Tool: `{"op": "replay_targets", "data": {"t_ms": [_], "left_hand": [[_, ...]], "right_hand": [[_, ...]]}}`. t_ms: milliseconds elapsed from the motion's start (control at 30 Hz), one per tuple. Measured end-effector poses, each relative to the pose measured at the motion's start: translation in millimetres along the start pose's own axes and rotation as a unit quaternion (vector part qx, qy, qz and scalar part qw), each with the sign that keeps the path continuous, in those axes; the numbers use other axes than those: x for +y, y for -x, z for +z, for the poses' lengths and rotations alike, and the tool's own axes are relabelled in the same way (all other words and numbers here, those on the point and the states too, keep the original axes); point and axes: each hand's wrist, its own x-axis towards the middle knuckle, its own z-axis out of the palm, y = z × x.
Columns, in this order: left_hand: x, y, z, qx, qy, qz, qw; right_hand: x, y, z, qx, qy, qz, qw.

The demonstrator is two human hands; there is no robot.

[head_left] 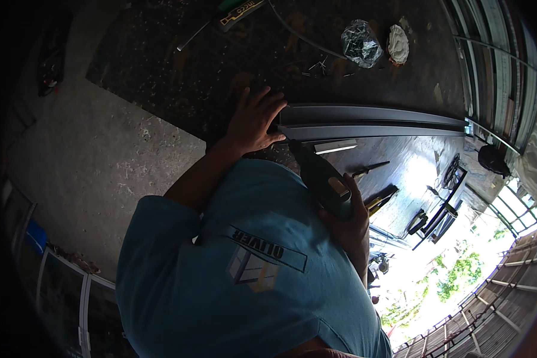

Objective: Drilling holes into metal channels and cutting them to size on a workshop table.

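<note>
My left hand (252, 121) spreads its fingers over the left end of a long dark grey metal channel (376, 113), touching it where it rests on the dark work table (155, 71). My right hand (346, 224) is closed round a dark green power tool (321, 182), held in front of my blue shirt. The tool's narrow tip points up-left at the channel, close beside my left thumb; whether it touches cannot tell. A short pale strip (334, 145) lies just below the channel, right of the tool's nose.
A screwdriver (191, 37), crumpled plastic (361, 43), a white wad (398, 43) and small fasteners (319, 67) lie toward the back. Metal bars (495, 83) stack at right. Tools and frames (444, 221) lie on a pale surface lower right. Framed panes (62, 298) stand lower left.
</note>
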Motion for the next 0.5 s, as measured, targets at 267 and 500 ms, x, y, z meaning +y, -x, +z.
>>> {"op": "replay_targets", "data": {"t_ms": [267, 500], "left_hand": [[5.2, -2.2, -10.9, -0.046, -0.006, -0.005, 0.999], [3.5, 7.2, -10.2, -0.064, -0.027, -0.006, 0.998]], "right_hand": [[-33.0, -17.3, -6.9, -0.053, 0.106, -0.064, 0.991], [-59.1, -23.9, -1.2, -0.135, 0.182, -0.083, 0.971]]}}
